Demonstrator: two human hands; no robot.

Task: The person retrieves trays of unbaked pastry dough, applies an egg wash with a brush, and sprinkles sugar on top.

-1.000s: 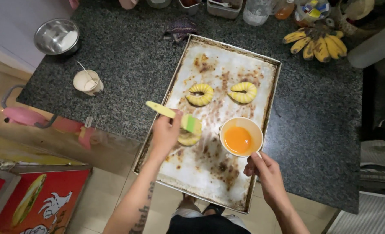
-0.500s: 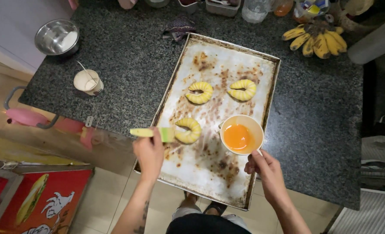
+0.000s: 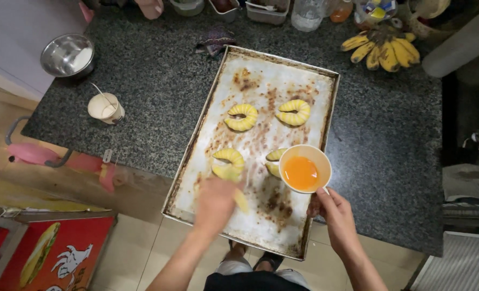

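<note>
Yellow glazed crescent pastry [image 3: 230, 157] under the left hand's [image 3: 216, 202] brush [image 3: 234, 183].

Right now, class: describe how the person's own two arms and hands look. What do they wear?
Both forearms are bare, with no sleeves showing. The left hand and right hand wear no gloves; no rings, watch or bracelet can be made out. The left is motion-blurred.

We see our left hand [image 3: 216, 200] and right hand [image 3: 335, 214] bare, with no gloves, rings or watch, and both forearms bare too, no sleeves in view. Below them we wear a dark top [image 3: 255, 281] and pale shorts [image 3: 232, 266]. Our feet [image 3: 265, 262] sit in dark sandals.
</note>
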